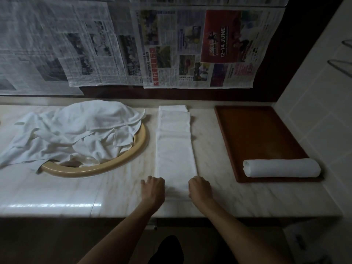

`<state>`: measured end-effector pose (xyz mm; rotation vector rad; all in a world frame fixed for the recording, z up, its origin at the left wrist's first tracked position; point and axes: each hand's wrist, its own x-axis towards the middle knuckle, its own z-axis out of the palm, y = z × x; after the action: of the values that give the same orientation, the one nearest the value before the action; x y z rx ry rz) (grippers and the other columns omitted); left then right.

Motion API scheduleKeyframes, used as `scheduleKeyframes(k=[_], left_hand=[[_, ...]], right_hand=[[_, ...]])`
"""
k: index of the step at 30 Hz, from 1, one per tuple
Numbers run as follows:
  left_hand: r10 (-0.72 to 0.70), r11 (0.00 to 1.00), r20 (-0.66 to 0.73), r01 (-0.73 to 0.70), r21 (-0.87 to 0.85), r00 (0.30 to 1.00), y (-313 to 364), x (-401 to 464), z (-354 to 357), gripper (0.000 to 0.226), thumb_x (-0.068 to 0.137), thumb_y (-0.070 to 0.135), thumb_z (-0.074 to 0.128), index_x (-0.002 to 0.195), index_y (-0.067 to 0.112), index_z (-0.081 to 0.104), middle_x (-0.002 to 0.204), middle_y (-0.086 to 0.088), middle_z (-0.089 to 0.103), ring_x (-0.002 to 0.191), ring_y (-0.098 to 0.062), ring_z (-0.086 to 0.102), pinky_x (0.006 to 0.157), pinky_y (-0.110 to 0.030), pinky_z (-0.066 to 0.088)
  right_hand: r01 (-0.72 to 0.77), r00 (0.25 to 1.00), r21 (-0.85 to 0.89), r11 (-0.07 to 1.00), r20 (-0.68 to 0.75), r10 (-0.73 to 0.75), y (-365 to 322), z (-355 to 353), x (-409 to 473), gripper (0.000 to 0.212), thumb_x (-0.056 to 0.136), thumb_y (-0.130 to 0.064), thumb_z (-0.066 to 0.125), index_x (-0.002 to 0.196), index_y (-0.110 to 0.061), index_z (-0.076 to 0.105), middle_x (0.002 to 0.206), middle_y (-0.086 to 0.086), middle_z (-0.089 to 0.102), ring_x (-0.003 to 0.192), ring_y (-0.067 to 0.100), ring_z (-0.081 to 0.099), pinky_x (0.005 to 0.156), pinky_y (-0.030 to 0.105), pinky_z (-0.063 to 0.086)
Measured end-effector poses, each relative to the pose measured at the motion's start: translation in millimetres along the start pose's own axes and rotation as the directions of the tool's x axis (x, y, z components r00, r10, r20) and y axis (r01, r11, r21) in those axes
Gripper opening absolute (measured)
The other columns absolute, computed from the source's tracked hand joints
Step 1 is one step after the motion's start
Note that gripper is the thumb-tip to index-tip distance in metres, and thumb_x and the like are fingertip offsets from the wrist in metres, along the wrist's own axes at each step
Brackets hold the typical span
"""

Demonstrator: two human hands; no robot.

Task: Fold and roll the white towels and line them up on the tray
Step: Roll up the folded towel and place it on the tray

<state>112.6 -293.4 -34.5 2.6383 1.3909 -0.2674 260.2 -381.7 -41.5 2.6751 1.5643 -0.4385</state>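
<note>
**Folded strip ready for rolling; both hands at its near end**

The folded towel (175, 147) lies as a long narrow strip on the marble worktop (219, 191), running away from the person, between the sink (140, 147) and the wooden tray (228, 130). The left hand (153, 187) and right hand (200, 188) sit at the two near corners of the strip, fingers curled down onto the cloth. Judged from the knuckle posture, each grips an edge to start the roll, though the fingertips themselves are hidden beneath the hands.

Handling assessment: the cloth appears light, soft and limp, with no stiffness of its own. It will likely sag or skew if lifted by one corner. The near edge, held at both corners together, is the sound place to take hold; even pressure across the width should keep the roll straight. The polished worktop may let the strip slide.

One rolled towel (282, 167) already lies across the near end of the tray. A heap of unfolded towels (76, 130) covers most of the sink.

Not determinable: the number of towels in the heap, the layers in the strip, and the basin interior. Lighting is dim throughout.
</note>
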Motion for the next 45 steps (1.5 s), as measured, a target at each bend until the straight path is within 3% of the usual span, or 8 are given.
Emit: scheduleKeyframes(k=[2, 6, 10, 19, 22, 28, 37, 45], left_hand=[[0.037, 0.997, -0.079, -0.042, -0.060, 0.996, 4, -5, 9, 0.017, 0.092, 0.000, 0.055, 0.099, 0.010, 0.067, 0.104, -0.006, 0.064, 0.092, -0.020, 0.062, 0.072, -0.027, 0.046], [0.150, 0.975, -0.161, -0.173, -0.138, 0.976, -4, -23, 27, 0.025, 0.091, -0.001, 0.051, 0.104, 0.012, 0.068, 0.107, -0.004, 0.064, 0.097, -0.019, 0.059, 0.073, -0.027, 0.046], [0.301, 0.914, -0.269, -0.357, -0.192, 0.915, -29, -31, 46, 0.016, 0.083, 0.017, 0.069, 0.099, 0.019, 0.074, 0.097, 0.002, 0.069, 0.088, -0.016, 0.064, 0.066, -0.026, 0.053], [0.493, 0.847, -0.298, -0.529, -0.051, 0.817, -41, -21, 45, 0.028, 0.087, 0.030, 0.047, 0.085, 0.027, 0.075, 0.087, 0.008, 0.068, 0.078, -0.011, 0.063, 0.063, -0.023, 0.053], [0.508, 0.845, -0.288, -0.535, -0.019, 0.812, -41, -17, 47, 0.008, 0.081, 0.027, 0.070, 0.088, 0.025, 0.074, 0.089, 0.007, 0.066, 0.078, -0.012, 0.060, 0.067, -0.024, 0.052], [0.484, 0.860, -0.298, -0.510, -0.010, 0.823, -37, -23, 60, 0.048, 0.052, 0.013, 0.087, 0.096, 0.015, 0.067, 0.091, -0.001, 0.061, 0.079, -0.017, 0.051, 0.066, -0.029, 0.053], [0.477, 0.877, -0.045, -0.479, -0.034, 0.878, -42, -13, 50, 0.030, 0.090, 0.012, 0.044, 0.110, 0.016, 0.065, 0.112, -0.004, 0.059, 0.100, -0.023, 0.052, 0.085, -0.031, 0.040], [0.531, 0.846, -0.080, -0.523, 0.100, 0.844, -36, -18, 47, 0.031, 0.044, 0.007, 0.084, 0.059, 0.028, 0.067, 0.069, 0.011, 0.056, 0.061, -0.009, 0.051, 0.051, -0.019, 0.044]], right_hand=[[0.061, 0.995, 0.067, 0.996, -0.081, -0.055, -1, 7, -8, 0.018, 0.096, -0.002, 0.048, 0.096, -0.009, 0.065, 0.109, 0.008, 0.062, 0.098, 0.024, 0.062, 0.071, 0.030, 0.039], [0.258, 0.944, 0.129, 0.957, -0.242, -0.222, 3, 29, -36, 0.017, 0.077, -0.011, 0.046, 0.066, -0.019, 0.057, 0.072, -0.001, 0.057, 0.068, 0.018, 0.062, 0.051, 0.026, 0.043], [0.384, 0.866, 0.088, 0.919, -0.380, -0.325, 15, 55, -44, 0.011, 0.078, -0.011, 0.064, 0.083, -0.019, 0.059, 0.085, 0.000, 0.058, 0.085, 0.019, 0.058, 0.078, 0.027, 0.047], [0.410, 0.874, 0.091, 0.908, -0.325, -0.362, 23, 49, -23, 0.033, 0.056, -0.003, 0.088, 0.071, -0.020, 0.064, 0.076, -0.003, 0.060, 0.073, 0.015, 0.061, 0.059, 0.025, 0.049], [0.413, 0.878, 0.068, 0.908, -0.294, -0.377, 25, 49, -20, 0.028, 0.059, 0.001, 0.079, 0.072, -0.019, 0.063, 0.078, -0.002, 0.060, 0.074, 0.017, 0.060, 0.059, 0.026, 0.048], [0.422, 0.879, 0.073, 0.904, -0.279, -0.388, 26, 51, -23, 0.022, 0.064, 0.002, 0.070, 0.072, -0.017, 0.063, 0.079, -0.001, 0.058, 0.075, 0.019, 0.059, 0.057, 0.028, 0.046], [0.337, 0.939, 0.039, 0.941, -0.090, -0.333, 17, 31, -21, 0.023, 0.096, -0.004, 0.049, 0.110, -0.008, 0.067, 0.114, 0.010, 0.059, 0.105, 0.030, 0.058, 0.083, 0.036, 0.043], [0.488, 0.830, -0.125, 0.864, -0.239, -0.504, 3, 43, -37, 0.018, 0.064, -0.014, 0.077, 0.071, -0.019, 0.061, 0.081, 0.000, 0.059, 0.073, 0.019, 0.058, 0.057, 0.030, 0.051]])
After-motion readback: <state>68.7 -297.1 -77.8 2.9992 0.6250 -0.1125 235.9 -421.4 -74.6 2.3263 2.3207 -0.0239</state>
